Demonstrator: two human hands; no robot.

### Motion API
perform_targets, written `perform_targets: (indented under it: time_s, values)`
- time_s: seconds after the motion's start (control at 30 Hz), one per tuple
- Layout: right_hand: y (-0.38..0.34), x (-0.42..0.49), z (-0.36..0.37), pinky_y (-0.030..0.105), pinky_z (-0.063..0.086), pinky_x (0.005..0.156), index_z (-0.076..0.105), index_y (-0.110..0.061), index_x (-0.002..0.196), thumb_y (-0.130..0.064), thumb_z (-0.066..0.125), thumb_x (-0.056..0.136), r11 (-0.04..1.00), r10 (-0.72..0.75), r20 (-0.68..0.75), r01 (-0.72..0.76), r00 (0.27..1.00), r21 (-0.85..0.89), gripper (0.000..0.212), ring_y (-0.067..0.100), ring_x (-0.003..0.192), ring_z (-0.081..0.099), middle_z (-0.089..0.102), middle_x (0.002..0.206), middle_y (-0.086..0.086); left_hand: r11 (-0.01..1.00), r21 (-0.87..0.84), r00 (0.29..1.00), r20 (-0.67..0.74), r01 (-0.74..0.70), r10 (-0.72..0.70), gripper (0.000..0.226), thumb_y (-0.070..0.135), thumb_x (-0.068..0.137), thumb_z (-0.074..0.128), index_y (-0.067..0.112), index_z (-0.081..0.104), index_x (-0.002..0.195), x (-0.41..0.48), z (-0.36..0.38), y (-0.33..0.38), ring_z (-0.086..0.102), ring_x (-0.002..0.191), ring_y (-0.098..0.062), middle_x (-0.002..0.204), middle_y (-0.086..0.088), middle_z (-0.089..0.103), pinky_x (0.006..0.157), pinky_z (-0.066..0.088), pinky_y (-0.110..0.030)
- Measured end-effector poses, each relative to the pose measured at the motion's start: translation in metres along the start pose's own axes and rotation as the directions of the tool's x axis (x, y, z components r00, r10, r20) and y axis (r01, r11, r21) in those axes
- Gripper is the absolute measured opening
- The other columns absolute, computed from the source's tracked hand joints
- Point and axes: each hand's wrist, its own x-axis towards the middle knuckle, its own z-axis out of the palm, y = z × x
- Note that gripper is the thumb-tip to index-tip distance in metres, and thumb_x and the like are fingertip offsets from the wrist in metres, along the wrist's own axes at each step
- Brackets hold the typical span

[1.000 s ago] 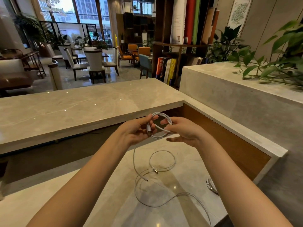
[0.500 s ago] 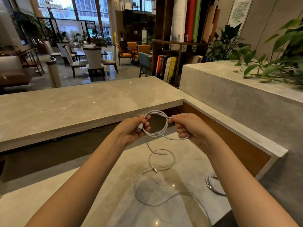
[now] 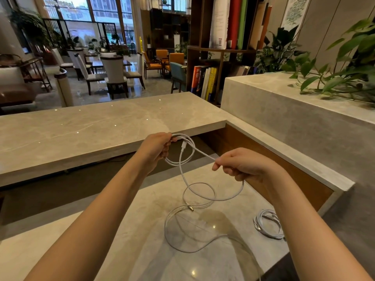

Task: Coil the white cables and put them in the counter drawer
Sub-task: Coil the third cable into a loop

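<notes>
Single head cam, wide-angle, looks fwd and down; hands close below, counter [image 3: 101, 126] beyond, lounge far behind.

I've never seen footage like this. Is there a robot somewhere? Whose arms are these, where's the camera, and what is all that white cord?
No robot here: these are a person's two bare arms, filmed by a wide-angle camera worn on their head, looking forward and down. The left hand grips a small coil of white cable; the right hand pinches the same cable further along. More loose cable lies in loops on the marble counter below, and a coiled bundle sits to the right. No drawer shows.
</notes>
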Motion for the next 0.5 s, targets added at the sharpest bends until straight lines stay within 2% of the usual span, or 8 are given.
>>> perform_targets:
  time_s: [0.23, 0.33, 0.4, 0.47, 0.5]
  values:
    - [0.012, 0.011, 0.018, 0.019, 0.034, 0.050, 0.069, -0.012, 0.089, -0.038, 0.041, 0.097, 0.915, -0.084, -0.084, 0.044, 0.993, -0.400, 0.040, 0.010, 0.052, 0.040, 0.052, 0.062, 0.000, 0.995, -0.090, 0.999, 0.009, 0.039, -0.038, 0.031, 0.014, 0.099, 0.037, 0.004, 0.060, 0.080, 0.003, -0.003, -0.002, 0.026, 0.046, -0.007, 0.062, 0.000, 0.034, 0.047, 0.020, -0.021]
    - [0.018, 0.016, 0.023, 0.017, 0.036, 0.053, 0.068, -0.013, 0.093, -0.034, 0.040, 0.098, 0.907, -0.182, -0.099, 0.128, 0.978, -0.402, 0.035, 0.010, 0.056, 0.044, 0.056, 0.065, -0.003, 0.927, -0.341, 0.987, 0.081, 0.158, -0.138, 0.029, 0.015, 0.099, 0.037, 0.004, 0.058, 0.084, 0.006, -0.011, -0.001, 0.031, 0.041, -0.005, 0.063, 0.001, 0.038, 0.042, 0.024, -0.017]
    - [0.020, 0.019, 0.029, 0.020, 0.043, 0.063, 0.066, -0.014, 0.095, -0.030, 0.038, 0.099, 0.910, -0.238, -0.130, 0.175, 0.962, -0.375, 0.032, 0.013, 0.068, 0.051, 0.058, 0.073, -0.005, 0.825, -0.506, 0.966, 0.190, 0.250, -0.177, 0.027, 0.017, 0.099, 0.036, 0.004, 0.057, 0.087, 0.002, -0.015, 0.001, 0.033, 0.041, -0.004, 0.062, 0.002, 0.041, 0.042, 0.027, -0.015]
    - [0.020, 0.023, 0.037, 0.032, 0.044, 0.083, 0.066, -0.015, 0.101, -0.028, 0.035, 0.100, 0.850, -0.257, -0.132, 0.159, 0.957, -0.502, 0.033, 0.018, 0.094, 0.053, 0.060, 0.095, -0.001, 0.760, -0.574, 0.947, 0.267, 0.305, -0.178, 0.025, 0.018, 0.098, 0.038, 0.004, 0.057, 0.090, -0.004, -0.013, 0.000, 0.035, 0.044, -0.005, 0.061, 0.002, 0.043, 0.044, 0.030, -0.015]
    - [0.020, 0.027, 0.041, 0.037, 0.040, 0.092, 0.066, -0.015, 0.105, -0.029, 0.034, 0.101, 0.786, -0.244, -0.119, 0.125, 0.962, -0.606, 0.035, 0.020, 0.107, 0.047, 0.058, 0.108, 0.004, 0.739, -0.591, 0.939, 0.296, 0.323, -0.175, 0.025, 0.018, 0.098, 0.038, 0.004, 0.057, 0.091, -0.007, -0.010, 0.000, 0.035, 0.044, -0.005, 0.061, 0.002, 0.044, 0.046, 0.031, -0.014]
